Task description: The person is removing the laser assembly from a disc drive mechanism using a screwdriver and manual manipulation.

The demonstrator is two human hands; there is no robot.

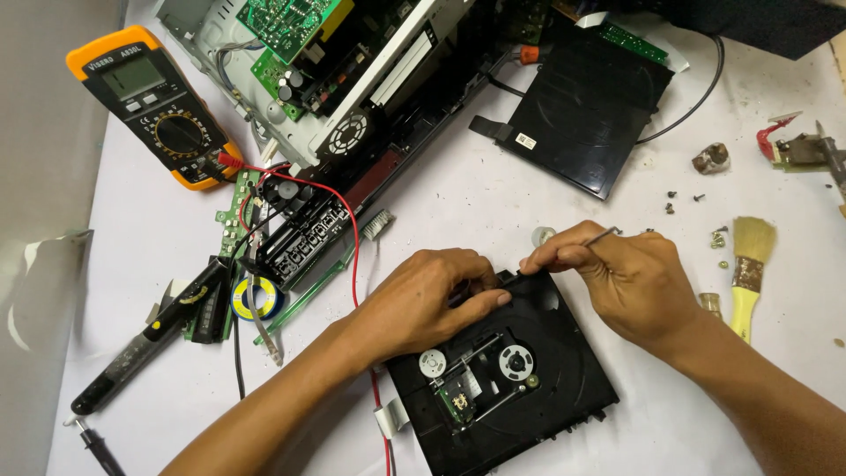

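Head view: left hand [432,300] pressed on black disc drive [529,388], right hand [621,278] grip closed on thin metal tool [599,236] at its rear edge.

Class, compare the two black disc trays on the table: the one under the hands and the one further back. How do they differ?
The near disc tray lies with its mechanism showing: a round hub, white gear and metal rails. The far disc tray shows only a plain flat black face. The left hand and right hand rest on the near tray's back edge; nothing touches the far one. Both are black, squarish and lie flat, turned at an angle.
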